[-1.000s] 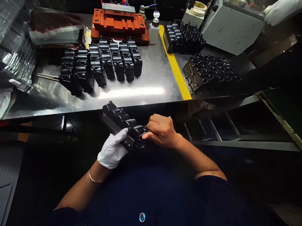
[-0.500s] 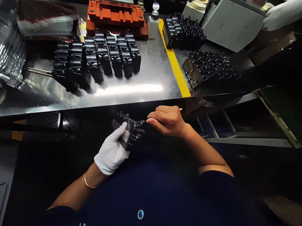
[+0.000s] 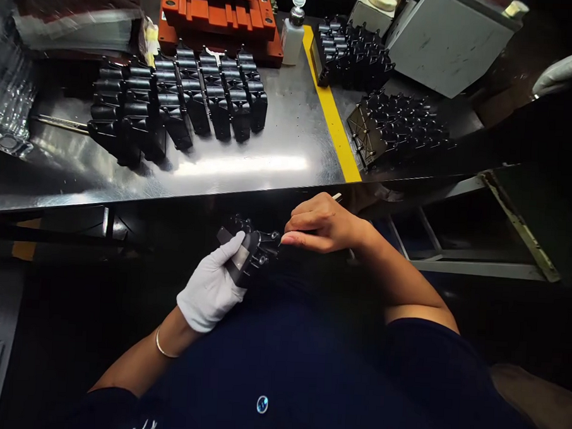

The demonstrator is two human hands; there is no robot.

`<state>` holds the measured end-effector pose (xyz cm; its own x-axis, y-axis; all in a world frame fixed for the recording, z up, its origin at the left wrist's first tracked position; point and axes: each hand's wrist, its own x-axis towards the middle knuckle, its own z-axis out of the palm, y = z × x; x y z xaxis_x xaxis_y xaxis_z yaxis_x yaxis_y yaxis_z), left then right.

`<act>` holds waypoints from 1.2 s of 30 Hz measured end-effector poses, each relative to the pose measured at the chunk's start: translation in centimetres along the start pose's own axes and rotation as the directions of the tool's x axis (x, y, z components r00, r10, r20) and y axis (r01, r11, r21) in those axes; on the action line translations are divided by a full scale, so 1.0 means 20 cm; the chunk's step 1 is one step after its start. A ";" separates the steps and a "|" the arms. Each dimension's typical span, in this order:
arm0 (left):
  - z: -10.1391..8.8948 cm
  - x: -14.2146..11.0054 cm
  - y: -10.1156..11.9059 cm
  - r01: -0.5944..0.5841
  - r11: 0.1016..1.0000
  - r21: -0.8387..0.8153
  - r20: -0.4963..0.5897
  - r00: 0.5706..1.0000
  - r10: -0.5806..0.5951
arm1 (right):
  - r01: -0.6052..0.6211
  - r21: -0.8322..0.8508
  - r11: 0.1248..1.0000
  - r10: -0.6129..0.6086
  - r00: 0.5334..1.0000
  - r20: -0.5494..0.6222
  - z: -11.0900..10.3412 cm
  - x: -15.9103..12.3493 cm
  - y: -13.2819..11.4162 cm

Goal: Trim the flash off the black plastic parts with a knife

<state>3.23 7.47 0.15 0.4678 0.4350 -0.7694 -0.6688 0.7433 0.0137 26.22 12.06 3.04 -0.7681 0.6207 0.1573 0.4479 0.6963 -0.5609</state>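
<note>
My left hand (image 3: 213,286), in a white glove, grips a black moulded plastic part (image 3: 251,246) below the front edge of the metal table (image 3: 250,165). My bare right hand (image 3: 321,225) pinches a thin pale stick-like tool (image 3: 337,196) and its fingertips sit at the right end of the part. The tool's tip is hidden among the fingers and the part. Both hands are over my dark blue lap.
Rows of black moulded parts (image 3: 177,105) lie on the table, with an orange fixture block (image 3: 219,19) and a small white bottle (image 3: 292,34) behind. Right of a yellow stripe (image 3: 331,112) are two more heaps of black parts (image 3: 398,128) and a grey box (image 3: 445,38). Another person's white-gloved hand (image 3: 564,72) shows at the right edge.
The black part has turned in my left hand, from lying lengthwise to end-on. My right hand has stayed at its right end. The other person's gloved hand has dropped lower at the right.
</note>
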 end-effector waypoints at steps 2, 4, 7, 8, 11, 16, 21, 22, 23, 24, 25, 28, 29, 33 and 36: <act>-0.01 0.01 -0.01 0.013 1.000 -0.002 -0.013 1.000 -0.013 | -0.034 0.103 0.994 0.027 0.997 0.076 -0.02 -0.01 0.01; -0.01 0.02 -0.02 0.056 0.998 -0.004 -0.031 0.998 -0.056 | -0.077 0.264 0.962 0.016 0.975 0.223 -0.03 -0.02 0.02; 0.01 0.01 0.00 0.061 0.996 -0.059 -0.018 0.998 -0.062 | -0.180 0.507 0.843 -0.083 0.888 0.453 -0.04 -0.03 0.03; 0.01 0.00 0.01 0.024 0.995 -0.096 -0.009 1.000 -0.025 | -0.215 0.545 0.811 -0.057 0.897 0.439 -0.03 -0.03 0.03; 0.03 -0.02 0.06 -0.106 0.979 -0.176 0.006 0.994 0.109 | -0.255 0.574 0.778 0.258 0.963 0.079 0.04 -0.03 0.01; 0.02 -0.04 0.07 -0.129 0.978 -0.164 0.054 0.989 0.139 | -0.181 0.622 0.762 0.490 0.789 -0.370 0.22 0.01 -0.04; -0.01 -0.01 0.05 -0.161 0.977 -0.139 0.070 0.983 0.172 | -0.158 0.683 0.713 0.543 0.741 -0.395 0.34 0.04 -0.11; -0.01 -0.01 0.04 -0.159 0.980 -0.122 0.086 0.982 0.170 | -0.163 0.694 0.702 0.554 0.737 -0.387 0.35 0.05 -0.12; -0.02 0.00 0.03 -0.152 0.983 -0.099 0.107 0.981 0.163 | -0.171 0.706 0.687 0.573 0.725 -0.383 0.38 0.06 -0.14; -0.02 0.00 0.03 -0.143 0.987 -0.075 0.132 0.980 0.152 | -0.179 0.720 0.670 0.600 0.702 -0.385 0.40 0.06 -0.15; -0.02 0.00 0.02 -0.131 0.990 -0.055 0.156 0.978 0.138 | -0.182 0.734 0.654 0.631 0.665 -0.398 0.43 0.07 -0.17; -0.02 0.01 0.00 -0.104 0.993 -0.062 0.163 0.980 0.113 | -0.143 0.772 0.619 0.720 0.495 -0.486 0.51 0.09 -0.19; -0.01 0.01 0.00 -0.105 0.992 -0.065 0.142 0.983 0.113 | -0.116 0.783 0.611 0.742 0.430 -0.515 0.53 0.10 -0.19; 0.01 -0.01 0.01 -0.149 0.989 -0.007 0.023 0.988 0.149 | -0.129 0.725 0.676 0.691 0.452 -0.564 0.51 0.07 -0.17; 0.03 -0.02 0.02 -0.178 0.984 -0.006 -0.056 0.983 0.177 | -0.158 0.494 0.855 0.465 0.655 -0.596 0.45 0.01 -0.14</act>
<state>3.05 7.91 0.82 0.3088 0.5306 -0.7893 -0.7445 0.6513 0.1465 20.63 6.96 -2.62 -0.0219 0.9449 0.3266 0.2787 0.3195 -0.9057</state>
